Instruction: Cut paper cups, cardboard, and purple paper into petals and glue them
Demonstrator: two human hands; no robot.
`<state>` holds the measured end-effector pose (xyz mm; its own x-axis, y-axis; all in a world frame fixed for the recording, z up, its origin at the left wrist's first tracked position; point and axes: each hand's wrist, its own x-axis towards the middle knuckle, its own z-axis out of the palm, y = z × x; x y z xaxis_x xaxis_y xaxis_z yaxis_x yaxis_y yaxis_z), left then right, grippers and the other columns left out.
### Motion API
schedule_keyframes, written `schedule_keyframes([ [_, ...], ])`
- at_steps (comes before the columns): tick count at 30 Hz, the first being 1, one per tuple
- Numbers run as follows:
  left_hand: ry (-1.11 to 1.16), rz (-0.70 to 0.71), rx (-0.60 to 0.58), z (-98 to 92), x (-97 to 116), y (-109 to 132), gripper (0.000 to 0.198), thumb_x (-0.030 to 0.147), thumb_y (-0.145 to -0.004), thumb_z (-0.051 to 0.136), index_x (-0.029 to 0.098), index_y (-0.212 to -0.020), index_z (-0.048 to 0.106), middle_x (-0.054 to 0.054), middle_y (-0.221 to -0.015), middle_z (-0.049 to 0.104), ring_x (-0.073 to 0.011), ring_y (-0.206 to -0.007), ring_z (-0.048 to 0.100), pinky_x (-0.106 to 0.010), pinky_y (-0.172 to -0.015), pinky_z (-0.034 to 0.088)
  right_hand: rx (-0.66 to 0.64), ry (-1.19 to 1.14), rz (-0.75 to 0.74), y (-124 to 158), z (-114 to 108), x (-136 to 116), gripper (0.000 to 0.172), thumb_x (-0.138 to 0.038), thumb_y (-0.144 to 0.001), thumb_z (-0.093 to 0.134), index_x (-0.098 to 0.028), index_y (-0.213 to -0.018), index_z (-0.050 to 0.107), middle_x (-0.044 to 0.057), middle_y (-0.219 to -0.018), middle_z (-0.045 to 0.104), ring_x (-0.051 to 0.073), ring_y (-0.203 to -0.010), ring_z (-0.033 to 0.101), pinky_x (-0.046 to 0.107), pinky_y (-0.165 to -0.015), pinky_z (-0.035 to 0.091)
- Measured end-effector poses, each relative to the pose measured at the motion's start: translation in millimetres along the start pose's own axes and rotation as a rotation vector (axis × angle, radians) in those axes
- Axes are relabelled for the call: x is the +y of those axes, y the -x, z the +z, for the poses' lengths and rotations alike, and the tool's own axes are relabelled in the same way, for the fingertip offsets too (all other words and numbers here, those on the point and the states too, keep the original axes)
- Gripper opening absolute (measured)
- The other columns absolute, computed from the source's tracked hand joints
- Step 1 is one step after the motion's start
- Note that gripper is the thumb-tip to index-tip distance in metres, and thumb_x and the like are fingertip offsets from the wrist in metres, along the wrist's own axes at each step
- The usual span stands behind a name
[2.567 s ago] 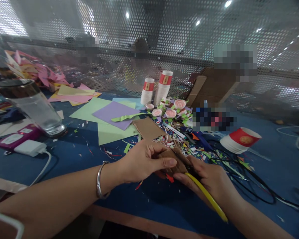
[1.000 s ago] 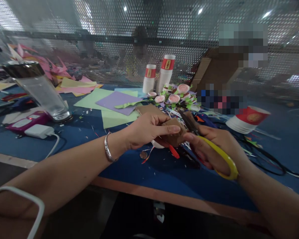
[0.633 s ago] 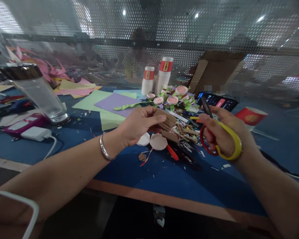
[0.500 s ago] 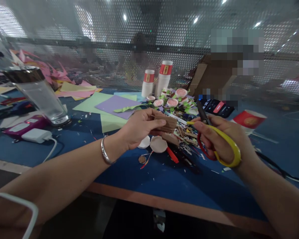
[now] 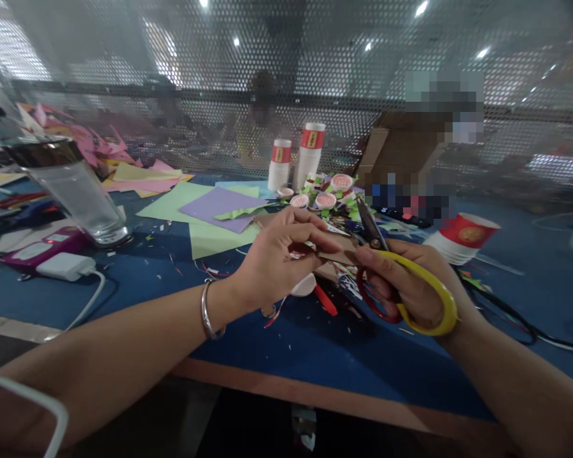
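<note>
My left hand [image 5: 281, 257] pinches the left end of a piece of brown cardboard [image 5: 344, 247] above the table. My right thumb touches the cardboard's other end. Looped over the fingers of my right hand [image 5: 410, 280] are scissors with yellow and red handles; the scissors' dark blades [image 5: 370, 222] point up and away, beside the cardboard rather than across it. Below my left hand lies a white paper disc [image 5: 304, 285], partly covered by the fingers. A red-orange stick-like thing [image 5: 325, 299] is close to it.
Paper scraps litter the blue table [image 5: 248, 356]. Green and purple sheets [image 5: 222, 207], stacked paper cups [image 5: 310, 152] and decorated round pieces [image 5: 325, 201] stand behind my hands. A tumbler [image 5: 83, 197] and power strip [image 5: 48, 247] are left; a red-white cup [image 5: 470, 235] is right.
The cardboard has turned flatter and shifted right, and my right hand has come in to touch it. My left fingers have moved right. The view has tilted slightly.
</note>
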<state>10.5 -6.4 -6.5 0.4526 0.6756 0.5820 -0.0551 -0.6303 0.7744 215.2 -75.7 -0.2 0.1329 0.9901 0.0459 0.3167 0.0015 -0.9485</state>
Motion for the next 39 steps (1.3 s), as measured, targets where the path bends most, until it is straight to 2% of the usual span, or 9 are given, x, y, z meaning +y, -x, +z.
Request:
schedule_keyframes([
  [5,0.301,-0.21,-0.164,-1.5,6.4,-0.1,0.035,0.01,-0.08,0.066,0.017,-0.113,0.07,-0.006,-0.1,0.069,-0.0158,-0.091,0.066,-0.027,-0.081,0.056,0.048,-0.062,-0.059,-1.0,-1.8,-4.1,0.05,-0.056,-0.071,0.083,-0.022,-0.058,0.049,-0.008,-0.04,0.047,0.009,-0.025,0.045,0.019,-0.026,0.033],
  [7,0.362,-0.296,-0.14,-2.1,6.0,-1.2,0.037,0.014,-0.081,0.069,0.015,-0.118,0.065,-0.005,-0.094,0.069,-0.0142,-0.084,0.066,-0.025,-0.075,0.056,0.054,-0.056,-0.069,-0.6,-2.3,-3.8,0.048,-0.052,-0.072,0.084,-0.021,-0.058,0.05,-0.008,-0.04,0.047,0.009,-0.025,0.045,0.019,-0.027,0.034],
  [11,0.307,-0.344,-0.085,-1.6,0.9,-4.0,0.041,0.024,-0.08,0.079,0.014,-0.116,0.062,-0.006,-0.098,0.069,-0.0138,-0.079,0.065,-0.024,-0.064,0.054,0.022,-0.022,-0.071,-0.4,-2.5,3.4,0.044,-0.049,-0.073,0.084,-0.021,-0.062,0.052,-0.008,-0.041,0.049,0.009,-0.027,0.046,0.018,-0.028,0.033],
  [15,0.31,-0.447,-0.114,-1.1,-0.7,-5.7,0.033,0.023,-0.08,0.079,0.009,-0.108,0.068,-0.009,-0.098,0.071,-0.0136,-0.079,0.065,-0.024,-0.065,0.054,0.03,0.014,-0.074,-2.6,-1.3,8.9,0.046,-0.052,-0.072,0.084,-0.021,-0.062,0.052,-0.007,-0.042,0.049,0.01,-0.028,0.047,0.019,-0.028,0.033],
  [18,0.405,-0.513,-0.025,-1.8,0.6,-6.9,0.029,0.019,-0.078,0.08,0.009,-0.104,0.07,-0.007,-0.096,0.071,-0.0123,-0.078,0.065,-0.023,-0.066,0.054,0.087,0.027,-0.064,-3.8,-0.4,8.0,0.052,-0.062,-0.07,0.083,-0.021,-0.061,0.05,-0.007,-0.043,0.05,0.01,-0.028,0.047,0.019,-0.028,0.033],
  [22,0.531,-0.543,0.093,-3.6,-1.2,-8.9,0.023,0.014,-0.075,0.081,0.01,-0.095,0.069,-0.006,-0.095,0.072,-0.0119,-0.076,0.066,-0.025,-0.066,0.054,0.097,0.024,-0.04,-2.1,-1.1,6.4,0.055,-0.07,-0.067,0.08,-0.022,-0.066,0.053,-0.006,-0.044,0.052,0.011,-0.027,0.047,0.019,-0.026,0.032],
  [29,0.602,-0.525,0.158,-4.7,-2.1,-10.1,0.021,0.01,-0.075,0.08,0.013,-0.085,0.061,-0.002,-0.085,0.07,-0.0107,-0.073,0.066,-0.025,-0.069,0.054,-0.026,-0.039,-0.134,0.0,-5.6,2.6,0.056,-0.074,-0.072,0.076,-0.019,-0.077,0.062,0.002,-0.061,0.068,0.013,-0.036,0.059,0.021,-0.034,0.043],
  [35,0.587,-0.52,0.184,-4.0,1.3,-9.8,0.02,0.012,-0.077,0.078,0.014,-0.081,0.058,-0.002,-0.085,0.069,-0.0099,-0.073,0.065,-0.023,-0.067,0.054,-0.085,-0.131,-0.193,-1.5,-6.8,4.8,0.061,-0.072,-0.066,0.083,-0.021,-0.095,0.064,0.006,-0.074,0.075,0.022,-0.056,0.074,0.029,-0.051,0.059],
  [39,0.582,-0.486,0.206,-4.0,3.1,-9.4,0.022,0.015,-0.076,0.078,0.016,-0.079,0.056,-0.001,-0.083,0.068,-0.0101,-0.073,0.064,-0.021,-0.062,0.052,-0.104,-0.134,-0.262,-4.4,-10.2,12.2,0.058,-0.072,-0.072,0.078,-0.024,-0.103,0.065,0.008,-0.089,0.077,0.026,-0.074,0.077,0.037,-0.067,0.063],
])
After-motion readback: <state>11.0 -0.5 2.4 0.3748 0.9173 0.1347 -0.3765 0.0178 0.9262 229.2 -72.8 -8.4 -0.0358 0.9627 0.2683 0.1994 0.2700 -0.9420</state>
